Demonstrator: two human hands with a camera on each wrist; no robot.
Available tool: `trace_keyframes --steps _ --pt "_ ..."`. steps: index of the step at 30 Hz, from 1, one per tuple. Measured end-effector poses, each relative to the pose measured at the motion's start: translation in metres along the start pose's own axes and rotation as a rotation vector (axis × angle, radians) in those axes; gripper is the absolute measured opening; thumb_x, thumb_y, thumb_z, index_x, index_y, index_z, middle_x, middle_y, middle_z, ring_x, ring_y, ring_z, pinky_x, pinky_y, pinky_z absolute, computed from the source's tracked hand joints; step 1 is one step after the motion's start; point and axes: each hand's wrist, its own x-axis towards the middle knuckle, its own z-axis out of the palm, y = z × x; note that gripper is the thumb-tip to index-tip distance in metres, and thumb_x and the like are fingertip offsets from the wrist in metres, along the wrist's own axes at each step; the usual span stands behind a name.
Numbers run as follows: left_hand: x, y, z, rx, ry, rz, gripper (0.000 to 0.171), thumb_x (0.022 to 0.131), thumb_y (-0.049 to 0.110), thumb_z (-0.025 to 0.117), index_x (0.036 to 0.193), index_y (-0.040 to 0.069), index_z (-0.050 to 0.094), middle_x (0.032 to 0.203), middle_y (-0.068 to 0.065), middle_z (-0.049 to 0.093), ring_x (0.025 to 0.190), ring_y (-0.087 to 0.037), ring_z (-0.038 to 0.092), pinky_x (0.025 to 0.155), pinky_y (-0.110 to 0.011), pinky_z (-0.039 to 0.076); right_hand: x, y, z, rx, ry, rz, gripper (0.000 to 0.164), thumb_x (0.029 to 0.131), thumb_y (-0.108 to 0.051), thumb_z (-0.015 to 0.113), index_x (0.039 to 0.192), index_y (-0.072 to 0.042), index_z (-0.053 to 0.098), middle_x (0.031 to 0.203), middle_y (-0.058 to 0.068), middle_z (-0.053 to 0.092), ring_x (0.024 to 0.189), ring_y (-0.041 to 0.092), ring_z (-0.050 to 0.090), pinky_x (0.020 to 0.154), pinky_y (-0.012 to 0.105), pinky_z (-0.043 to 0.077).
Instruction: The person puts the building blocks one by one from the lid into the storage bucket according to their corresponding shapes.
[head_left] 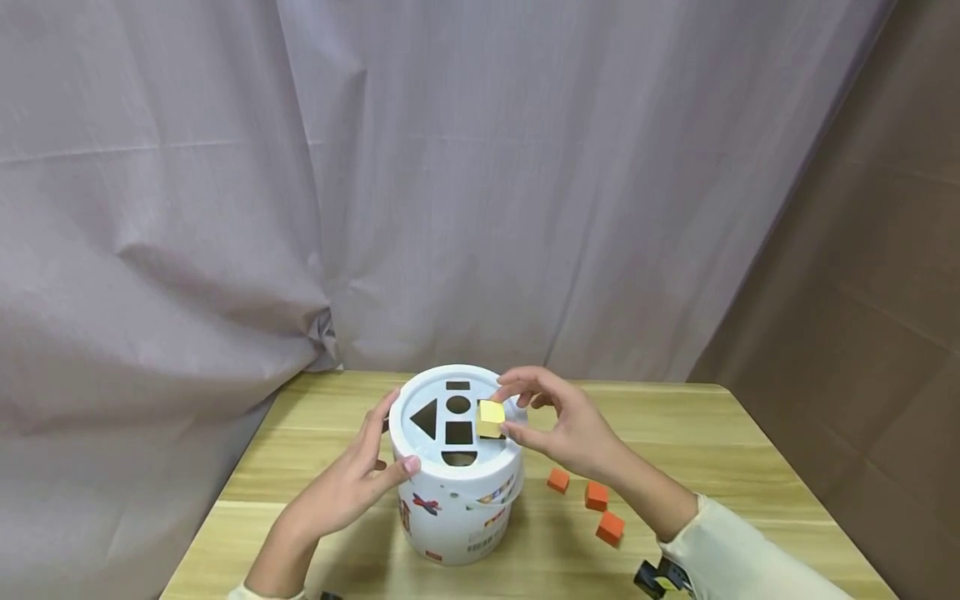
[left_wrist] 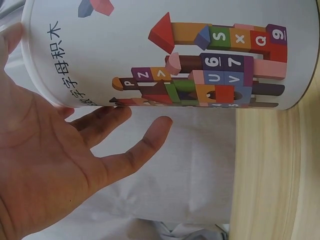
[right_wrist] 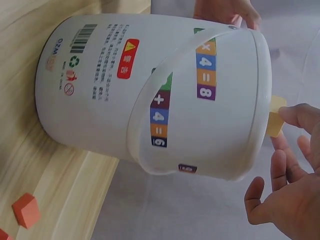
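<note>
A white bucket point(head_left: 457, 521) with a shape-sorter lid point(head_left: 486, 457) stands upright on the table. The lid has triangular, round, square and other cutouts. My right hand point(head_left: 573, 423) pinches a yellow block point(head_left: 492, 412) between thumb and fingers, over an opening at the lid's right side. In the right wrist view the block point(right_wrist: 276, 117) sticks up above the rim. My left hand point(head_left: 341, 487) rests against the bucket's left side, its thumb at the rim. Two of its fingers point(left_wrist: 145, 147) stretch out loosely in the left wrist view.
Three orange blocks lie on the wooden table point(head_left: 675, 433) to the right of the bucket, the nearest orange block point(head_left: 611, 528) below my right forearm. A white handle point(right_wrist: 137, 135) hangs along the bucket's side. Grey curtain point(head_left: 480, 208) hangs behind the table.
</note>
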Motion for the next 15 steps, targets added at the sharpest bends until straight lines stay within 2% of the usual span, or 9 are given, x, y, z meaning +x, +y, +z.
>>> trace_keyframes --steps 3,6,12,15 --pt "-0.002 0.0 0.0 0.0 -0.001 -0.005 0.096 0.109 0.036 0.069 0.178 0.035 0.002 0.181 -0.02 0.023 0.158 -0.043 0.043 0.097 -0.032 0.062 0.003 -0.003 0.005 0.025 -0.01 -0.012 0.053 0.09 -0.006 0.092 0.137 -0.012 0.069 0.12 0.002 0.082 0.103 0.033 0.069 0.091 0.036 0.06" --pt "-0.003 0.0 0.0 0.001 0.001 -0.007 0.096 0.109 0.036 0.069 0.179 0.033 0.002 0.181 -0.021 0.022 0.157 -0.045 0.043 0.097 -0.032 0.062 0.005 -0.006 0.011 0.028 -0.016 -0.016 0.053 0.09 -0.007 0.093 0.137 -0.013 0.069 0.12 0.002 0.082 0.102 0.033 0.069 0.089 0.036 0.06" --pt "-0.006 0.001 0.001 -0.01 -0.003 -0.017 0.096 0.11 0.036 0.069 0.179 0.034 0.002 0.182 -0.02 0.02 0.157 -0.045 0.042 0.096 -0.032 0.062 0.007 -0.01 0.02 -0.024 -0.015 -0.01 0.052 0.088 -0.01 0.095 0.134 -0.019 0.071 0.119 -0.004 0.083 0.1 0.019 0.067 0.089 0.035 0.055" --pt "-0.008 0.001 0.002 -0.02 -0.008 -0.024 0.095 0.11 0.035 0.068 0.178 0.034 0.002 0.182 -0.019 0.02 0.157 -0.043 0.041 0.096 -0.032 0.062 0.007 -0.01 0.024 -0.048 -0.008 -0.017 0.05 0.088 -0.011 0.095 0.132 -0.016 0.072 0.118 -0.006 0.084 0.1 0.017 0.065 0.09 0.035 0.053"
